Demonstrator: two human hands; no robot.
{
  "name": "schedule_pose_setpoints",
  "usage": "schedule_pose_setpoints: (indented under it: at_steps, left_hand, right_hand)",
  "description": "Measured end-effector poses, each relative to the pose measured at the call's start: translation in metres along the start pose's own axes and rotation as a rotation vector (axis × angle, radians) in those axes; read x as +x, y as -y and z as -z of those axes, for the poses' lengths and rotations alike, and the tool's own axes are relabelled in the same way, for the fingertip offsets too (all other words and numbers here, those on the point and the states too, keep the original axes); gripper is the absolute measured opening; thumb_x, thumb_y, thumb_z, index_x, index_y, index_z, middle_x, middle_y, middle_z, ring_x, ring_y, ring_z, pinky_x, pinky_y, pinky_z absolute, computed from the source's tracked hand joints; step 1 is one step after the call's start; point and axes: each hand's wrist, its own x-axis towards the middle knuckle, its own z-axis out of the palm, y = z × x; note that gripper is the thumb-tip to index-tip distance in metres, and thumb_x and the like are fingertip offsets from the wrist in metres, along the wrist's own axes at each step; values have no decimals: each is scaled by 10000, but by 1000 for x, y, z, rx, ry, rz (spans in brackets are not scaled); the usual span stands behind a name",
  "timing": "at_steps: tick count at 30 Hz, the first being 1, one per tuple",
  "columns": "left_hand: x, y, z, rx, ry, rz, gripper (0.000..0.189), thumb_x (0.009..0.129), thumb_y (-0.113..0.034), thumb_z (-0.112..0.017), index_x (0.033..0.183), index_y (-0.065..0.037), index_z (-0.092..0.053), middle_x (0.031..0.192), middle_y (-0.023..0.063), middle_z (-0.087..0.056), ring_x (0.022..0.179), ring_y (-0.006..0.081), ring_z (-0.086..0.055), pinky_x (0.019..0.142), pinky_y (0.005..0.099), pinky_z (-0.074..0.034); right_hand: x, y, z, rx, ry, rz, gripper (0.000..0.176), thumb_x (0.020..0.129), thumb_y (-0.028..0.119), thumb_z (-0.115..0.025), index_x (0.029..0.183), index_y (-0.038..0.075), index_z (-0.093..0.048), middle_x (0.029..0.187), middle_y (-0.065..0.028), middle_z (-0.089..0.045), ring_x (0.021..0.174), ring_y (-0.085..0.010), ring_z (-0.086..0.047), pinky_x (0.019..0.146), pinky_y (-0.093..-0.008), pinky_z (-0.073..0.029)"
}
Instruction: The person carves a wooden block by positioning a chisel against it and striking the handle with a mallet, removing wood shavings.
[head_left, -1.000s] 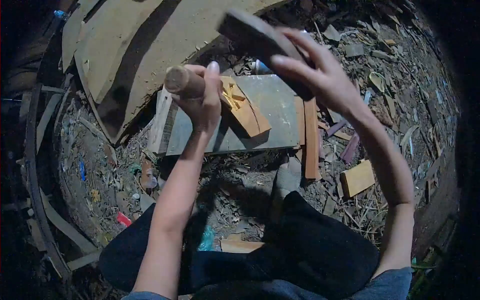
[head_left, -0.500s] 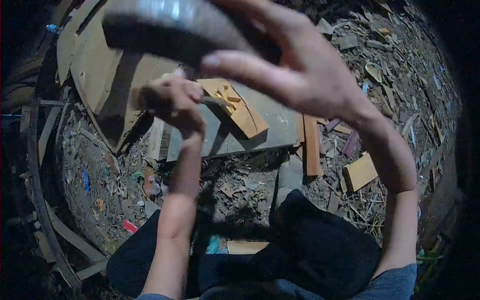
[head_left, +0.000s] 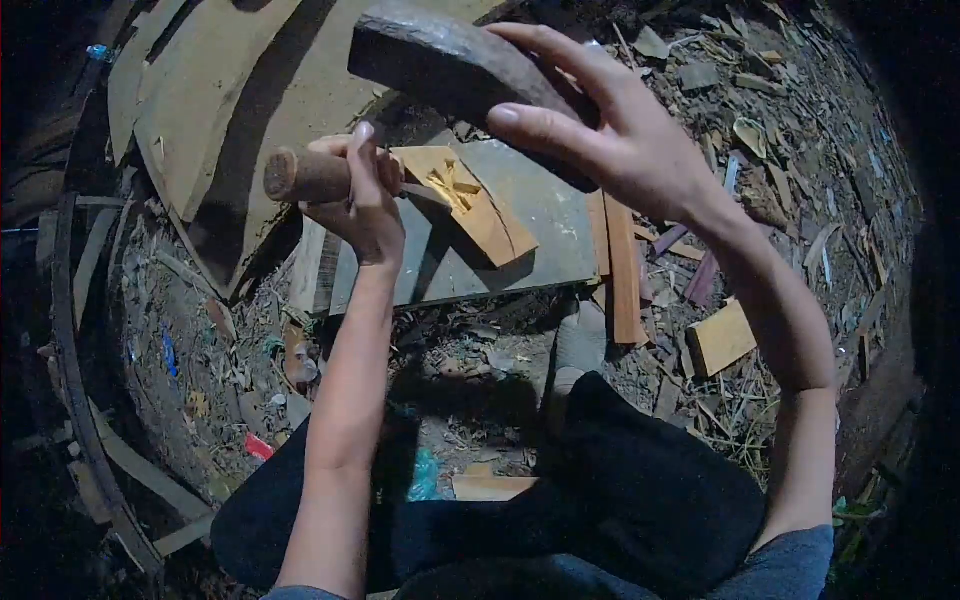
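Observation:
My left hand (head_left: 368,200) is closed around a chisel (head_left: 312,177) with a thick round wooden handle. The chisel lies slanted, and its narrow blade reaches to the carved hollow of a yellowish wood block (head_left: 497,228). Loose chips and curled shavings sit in that hollow. Above and to the right, my right hand (head_left: 640,135) grips a long, dark, heavy-looking block (head_left: 440,65) by one end, thumb along the near side. This dark block is raised apart from the chisel handle. Under the wood block is a flat grey board (head_left: 560,230).
Large flat slabs (head_left: 200,130) lean at the upper left. Reddish wood strips (head_left: 626,285) and a yellow offcut (head_left: 722,340) lie right of the board. Wood scraps and debris cover the ground. My shoe (head_left: 580,340) is just before the board.
The dark block in my right hand has swung right and away from above the chisel handle, and is less blurred. My left hand keeps the chisel in nearly the same place.

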Motion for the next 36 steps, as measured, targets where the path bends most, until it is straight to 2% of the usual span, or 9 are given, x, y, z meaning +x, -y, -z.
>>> schedule_pose_setpoints:
  at_steps: [16,19,22,24,26,27,28,30,36]
  left_hand:
    - [3,12,12,-52,89,-46,178,872,-35,-660,810,-68,-497,649,4,-499,504,79,-476,448,234,-386]
    - [7,16,11,97,78,-185,149,880,-54,-651,837,-59,-509,679,6,-509,544,70,-477,492,235,-403]
    - [-7,6,-2,-78,64,76,145,885,-95,-648,839,-47,-519,704,6,-516,584,72,-485,545,241,-421]
    - [-9,3,-5,383,92,-61,179,881,-149,-669,864,-49,-522,711,2,-521,594,86,-497,560,262,-437]
    - [-6,2,0,360,173,-20,234,875,-208,-693,901,-47,-525,731,6,-543,604,105,-520,569,273,-448]
    - [-6,-4,3,328,167,-14,226,880,-206,-685,900,-51,-522,723,3,-535,598,104,-515,566,272,-445]
    - [-5,-7,1,294,159,-13,218,885,-204,-676,899,-55,-519,715,1,-527,592,103,-509,563,271,-443]
    - [-9,-11,-2,232,159,1,201,894,-200,-660,898,-63,-512,699,-5,-512,579,100,-499,557,270,-438]
    - [-13,-13,6,13,104,101,157,923,-187,-611,893,-88,-494,651,-20,-466,542,93,-466,538,265,-423]
  right_hand:
    - [-2,-3,-2,-39,17,-40,678,833,471,-668,1315,16,-527,1072,-220,-666,954,-269,-678,831,-363,-531]
    - [5,1,-5,-38,37,-32,668,831,463,-668,1309,17,-531,1088,-207,-667,953,-275,-680,832,-370,-531]
    - [31,36,11,-6,-24,136,637,811,452,-675,1279,37,-553,1030,-197,-679,915,-285,-685,803,-383,-538]
    - [56,90,52,472,543,151,610,921,350,-594,1363,-18,-390,950,-183,-647,746,-232,-661,678,-366,-564]
    - [52,63,-10,27,-224,600,577,802,437,-669,1227,55,-586,955,-201,-681,856,-304,-688,732,-402,-546]
    - [49,62,-16,-56,-243,654,510,796,400,-653,1179,65,-614,824,-194,-678,762,-331,-682,661,-425,-545]
    - [35,65,-13,-416,-7,495,441,800,359,-621,1136,74,-634,738,-186,-672,698,-352,-677,628,-440,-544]
    - [37,66,-17,-481,199,305,433,809,362,-607,1158,106,-624,668,-186,-652,651,-364,-668,609,-457,-543]
    - [31,75,-31,-146,-182,507,575,802,405,-628,1325,180,-545,654,-187,-646,642,-366,-672,563,-461,-531]
